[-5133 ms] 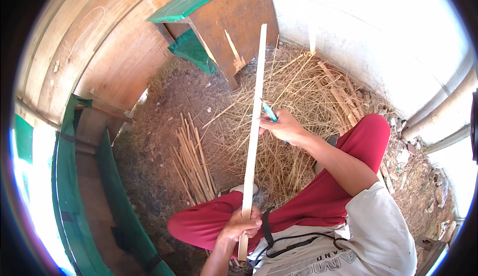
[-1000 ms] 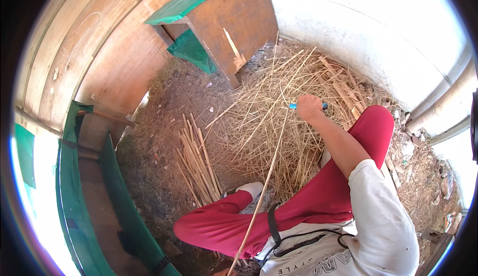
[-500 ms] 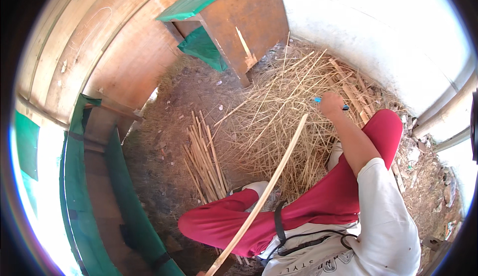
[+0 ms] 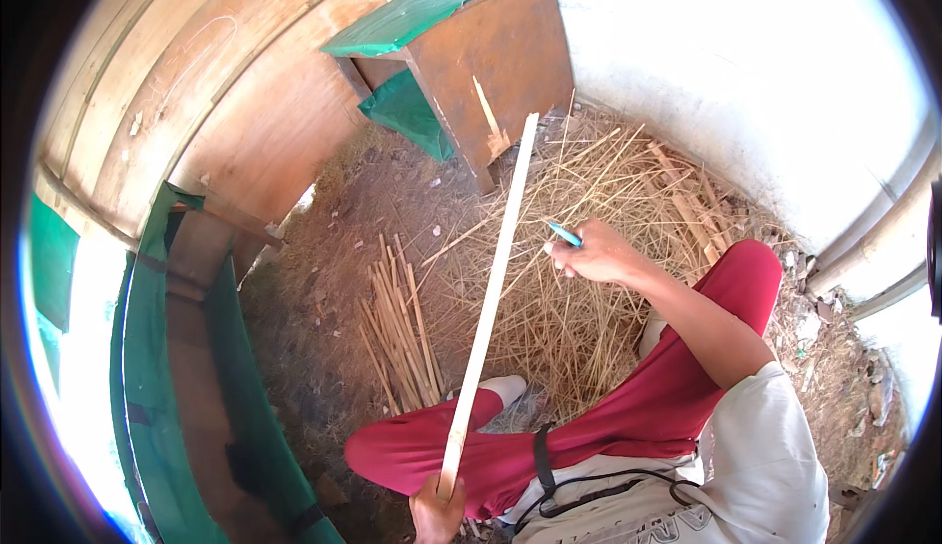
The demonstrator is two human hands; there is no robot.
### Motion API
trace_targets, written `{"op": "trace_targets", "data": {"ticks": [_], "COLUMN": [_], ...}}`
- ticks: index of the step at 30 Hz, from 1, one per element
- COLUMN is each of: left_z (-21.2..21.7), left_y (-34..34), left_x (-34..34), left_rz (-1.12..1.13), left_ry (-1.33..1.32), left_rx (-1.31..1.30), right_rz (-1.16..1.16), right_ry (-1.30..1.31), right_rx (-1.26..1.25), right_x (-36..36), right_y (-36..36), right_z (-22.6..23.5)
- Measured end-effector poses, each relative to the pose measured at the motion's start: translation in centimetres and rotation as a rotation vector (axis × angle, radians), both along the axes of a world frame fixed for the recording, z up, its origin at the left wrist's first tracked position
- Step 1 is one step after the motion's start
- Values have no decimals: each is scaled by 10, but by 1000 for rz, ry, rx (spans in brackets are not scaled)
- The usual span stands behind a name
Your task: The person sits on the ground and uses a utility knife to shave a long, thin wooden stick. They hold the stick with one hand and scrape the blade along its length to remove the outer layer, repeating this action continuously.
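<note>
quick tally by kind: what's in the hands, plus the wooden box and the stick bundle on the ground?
Long pale wooden strip, bottom end in the left hand: 1
Blue-handled tool, in the right hand: 1
Wooden box with green top: 1
Bundle of split sticks: 1
Total: 4

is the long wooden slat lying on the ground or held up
Held up. The left hand grips the long wooden slat at its near end, and it slants up over the straw pile, its far end touching nothing.
</note>
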State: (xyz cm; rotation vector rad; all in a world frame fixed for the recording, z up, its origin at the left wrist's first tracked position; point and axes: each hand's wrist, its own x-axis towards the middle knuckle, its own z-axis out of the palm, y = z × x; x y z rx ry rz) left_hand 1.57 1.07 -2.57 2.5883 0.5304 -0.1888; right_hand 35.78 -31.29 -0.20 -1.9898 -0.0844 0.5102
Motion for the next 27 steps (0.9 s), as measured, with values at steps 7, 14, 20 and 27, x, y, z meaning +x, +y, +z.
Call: {"op": "trace_targets", "data": {"ticks": [7,14,20,27], "left_z": [4,4,-7,-9], "left_y": [-25,-43,-46,-64], "left_x": [62,83,90,96], "left_rz": [-58,1,5,-23], "left_ry": [-223,-253,-280,-320], "left_rx": [-15,-100,-184,-229], "right_rz": [-42,62,131,156], "right_ry": [198,-50,-118,-286], "right_rx": [525,535,400,347], "right_x": [-1,-1,-12,-12], "right_y": [-34,-30,-40,-36], "right_z": [-24,-25,-6,-20]}}
